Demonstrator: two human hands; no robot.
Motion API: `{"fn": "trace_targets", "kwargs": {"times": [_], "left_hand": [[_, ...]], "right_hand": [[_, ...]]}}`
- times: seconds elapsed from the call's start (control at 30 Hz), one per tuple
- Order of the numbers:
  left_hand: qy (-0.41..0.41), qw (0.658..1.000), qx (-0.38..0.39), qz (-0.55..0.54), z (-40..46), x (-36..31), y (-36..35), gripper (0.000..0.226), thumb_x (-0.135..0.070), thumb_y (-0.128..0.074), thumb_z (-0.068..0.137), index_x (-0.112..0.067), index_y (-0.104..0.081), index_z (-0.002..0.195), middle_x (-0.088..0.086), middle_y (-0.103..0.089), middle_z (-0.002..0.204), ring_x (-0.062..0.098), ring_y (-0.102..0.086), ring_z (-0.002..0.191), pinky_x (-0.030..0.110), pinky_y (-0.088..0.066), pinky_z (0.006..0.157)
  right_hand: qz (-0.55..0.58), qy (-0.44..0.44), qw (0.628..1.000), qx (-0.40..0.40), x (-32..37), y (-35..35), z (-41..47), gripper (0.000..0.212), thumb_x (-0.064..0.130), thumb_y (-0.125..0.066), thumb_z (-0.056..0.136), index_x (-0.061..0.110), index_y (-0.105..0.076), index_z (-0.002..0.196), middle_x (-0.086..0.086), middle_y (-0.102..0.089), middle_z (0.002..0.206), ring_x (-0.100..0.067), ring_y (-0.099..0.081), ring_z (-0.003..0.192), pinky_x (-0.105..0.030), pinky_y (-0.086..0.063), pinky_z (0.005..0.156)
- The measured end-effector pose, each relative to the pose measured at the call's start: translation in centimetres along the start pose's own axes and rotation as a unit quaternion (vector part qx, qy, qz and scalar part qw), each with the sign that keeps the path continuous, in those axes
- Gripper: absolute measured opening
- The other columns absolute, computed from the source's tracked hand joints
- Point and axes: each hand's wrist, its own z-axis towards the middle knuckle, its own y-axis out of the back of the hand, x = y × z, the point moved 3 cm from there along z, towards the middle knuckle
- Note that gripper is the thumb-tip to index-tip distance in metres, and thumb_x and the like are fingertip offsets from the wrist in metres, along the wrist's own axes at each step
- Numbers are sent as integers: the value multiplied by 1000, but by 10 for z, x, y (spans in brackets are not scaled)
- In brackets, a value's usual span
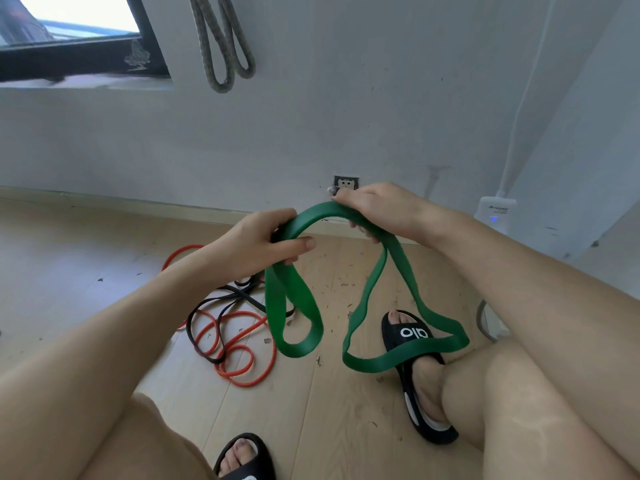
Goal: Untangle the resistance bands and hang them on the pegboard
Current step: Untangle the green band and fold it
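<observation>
A wide green resistance band [374, 289] arches between both hands above the floor. My left hand [256, 242] grips its left end, from which a loop hangs down. My right hand [377, 206] grips the top of the arch; a twisted loop drops from it over my right foot. On the wooden floor under my left forearm lies a tangle of a thin red band [239, 362] and a thin black band [207, 306], wound through each other. A grey braided rope band [221, 46] hangs in two loops on the wall at the top. No pegboard is visible.
I am crouched, with black slippers on my right foot [415, 368] and left foot [242, 455]. A wall socket [346, 183] sits low behind my right hand. A white power adapter [495, 213] with a cable hangs at right. A dark-framed window [76, 46] is upper left.
</observation>
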Motion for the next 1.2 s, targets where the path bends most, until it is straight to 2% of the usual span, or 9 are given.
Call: {"fn": "trace_targets", "kwargs": {"times": [0.07,0.13,0.27,0.43,0.5,0.67,0.83,1.0,1.2], "left_hand": [[-3,1000,11,1,0,-4,-2,16,-34,-67,97,-20,-61,92,5,-67,77,8,-67,66,22,-53,62],[-13,1000,20,13,2,-9,-6,13,-35,-67,96,-23,-63,93,-1,-64,73,6,-62,61,23,-50,58],[-26,999,19,3,4,-14,-13,13,-32,-75,90,-29,-64,83,-8,-57,63,11,-52,60,36,-44,59],[-8,999,49,9,4,-9,-11,24,-22,-77,90,-33,-58,79,-18,-58,59,0,-54,55,19,-41,56],[2,998,66,19,1,-3,-9,23,-18,-76,90,-33,-59,87,-21,-63,67,1,-61,61,18,-45,59],[7,999,38,32,-5,2,-4,30,-51,-72,83,-28,-59,98,5,-61,85,31,-61,78,50,-53,72],[-7,998,4,69,-3,-11,-3,30,-45,-69,93,-18,-59,98,9,-61,79,20,-56,63,41,-51,63],[-27,998,11,51,-4,-28,-8,17,-36,-65,97,-20,-60,100,4,-68,79,13,-63,65,34,-53,63],[-30,998,50,30,-1,-21,-17,20,-35,-72,91,-29,-64,108,-1,-71,87,20,-69,75,39,-57,68]], "right_hand": [[-1,4,1000,29,2,-5,0,70,73,-41,95,7,-66,90,-1,-66,77,-16,-62,70,-41,-52,82],[15,23,998,62,7,-15,0,64,79,-42,90,23,-71,92,6,-69,88,-14,-64,85,-44,-51,97],[-26,71,995,61,15,-32,1,52,70,-60,88,19,-62,82,4,-62,79,-12,-59,73,-34,-48,73],[-36,81,996,25,23,-25,2,36,48,-70,91,16,-60,76,3,-54,67,-4,-51,49,-22,-44,49],[-3,79,997,6,25,-15,0,33,41,-73,90,17,-58,72,-3,-57,66,-6,-43,46,-26,-38,51],[36,48,997,-50,14,8,0,34,39,-74,88,19,-57,66,15,-43,47,-3,-39,43,-27,-32,56],[-25,10,1000,6,3,8,-5,43,50,-58,97,11,-62,80,8,-54,57,-15,-47,56,-31,-36,59],[56,19,994,95,13,-11,-11,56,64,-44,99,16,-73,93,-5,-71,84,-17,-65,75,-39,-51,84],[8,49,996,76,17,-22,-2,32,43,-66,97,14,-64,83,3,-53,60,-13,-47,54,-31,-39,57]]}}
